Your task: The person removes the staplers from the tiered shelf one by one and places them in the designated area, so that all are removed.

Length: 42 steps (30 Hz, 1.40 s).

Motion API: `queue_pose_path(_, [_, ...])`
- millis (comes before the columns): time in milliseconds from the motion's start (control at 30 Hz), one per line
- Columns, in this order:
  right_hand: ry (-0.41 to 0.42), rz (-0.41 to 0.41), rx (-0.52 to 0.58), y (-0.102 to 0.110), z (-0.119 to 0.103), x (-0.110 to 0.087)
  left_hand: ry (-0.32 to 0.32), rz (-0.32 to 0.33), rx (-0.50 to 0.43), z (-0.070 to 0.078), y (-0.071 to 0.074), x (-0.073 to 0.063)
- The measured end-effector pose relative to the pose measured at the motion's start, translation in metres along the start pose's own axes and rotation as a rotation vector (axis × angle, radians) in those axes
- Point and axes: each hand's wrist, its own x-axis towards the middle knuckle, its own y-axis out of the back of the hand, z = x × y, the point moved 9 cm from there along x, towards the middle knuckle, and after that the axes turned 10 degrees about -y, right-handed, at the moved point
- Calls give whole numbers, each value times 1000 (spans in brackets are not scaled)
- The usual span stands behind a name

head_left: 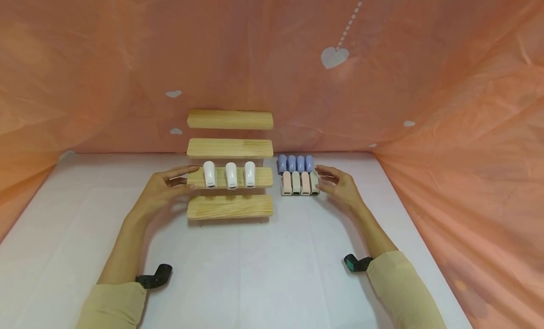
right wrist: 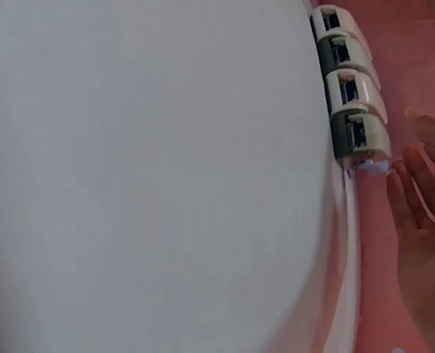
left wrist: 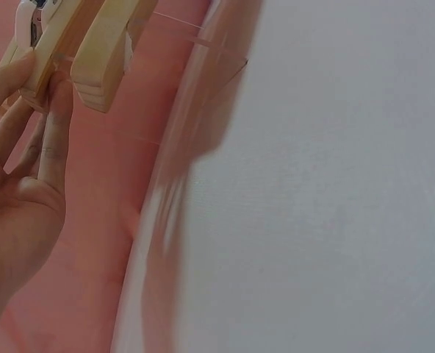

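My left hand (head_left: pixel 163 185) pinches the left end of a wooden shelf board (head_left: pixel 265 178), thumb on one face and fingers on the other, as the left wrist view shows. Three white mini staplers, among them a middle one (head_left: pixel 231 174), stand apart on that board. On the right, my right hand (head_left: pixel 337 185) has its fingers loosely extended beside two rows of mini staplers. The back row is lavender (head_left: pixel 291 164); the front row alternates pink (head_left: pixel 286 182) and pale green (head_left: pixel 314 181). In the right wrist view the fingertips lie right at the end green stapler (right wrist: pixel 364 136).
Two bare wooden boards (head_left: pixel 229 148) rise behind the stapler board, and another (head_left: pixel 229 207) sits in front of it. White cloth (head_left: pixel 272 272) covers the table. Orange fabric with hearts (head_left: pixel 255 60) hangs at the back and sides. Each wrist wears a black camera (head_left: pixel 155 277).
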Motion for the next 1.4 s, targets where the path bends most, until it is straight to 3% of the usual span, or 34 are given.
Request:
queue_pose_path(100, [73,20,14,-3,-4,3,16,2,10,-2,1,0])
queue_pose_path(333, [221,41,25,-17,-40,-3,22,5,12,-3,1,1])
queue_pose_path(533, [263,-10,85,-32,-81,-15,23,-3,5,-3,0,1])
queue_pose_path(667, [279,-34,87,-41,-93,-15,29,-6,16,-2,0,0])
queue_pose_path(833, [329,-75,92,-57,-94,-10,21,-5,24,-2,1,1])
queue_pose_path(1033, [335,-123,101,-77,-87,-2,16,5,14,-4,1,1])
queue_pose_path(1400, [362,-180,94,-109,-97,1,-1,10,-11,-3,1,2])
